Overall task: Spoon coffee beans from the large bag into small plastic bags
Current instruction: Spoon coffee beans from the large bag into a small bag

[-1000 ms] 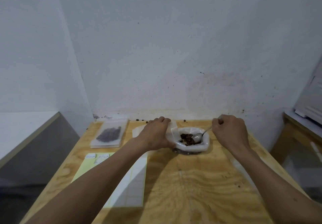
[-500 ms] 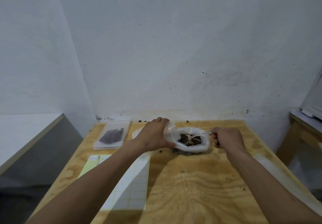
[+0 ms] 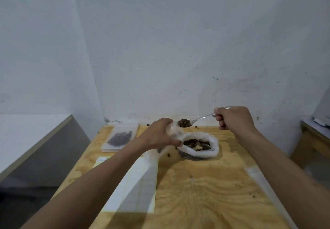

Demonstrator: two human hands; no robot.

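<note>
Spoon (image 3: 184,122) heaped with brown coffee beans

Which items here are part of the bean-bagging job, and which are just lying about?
In the job:
- spoon, loaded with beans, in right hand
- large bag, open
- small plastic bag, held by left hand
- filled small bags

Lying about:
- label sheet
- stray beans on table

Dim, flat indoor light, soft arm shadows on the table (image 3: 205,184), wide-angle bending at edges, slightly soft focus
</note>
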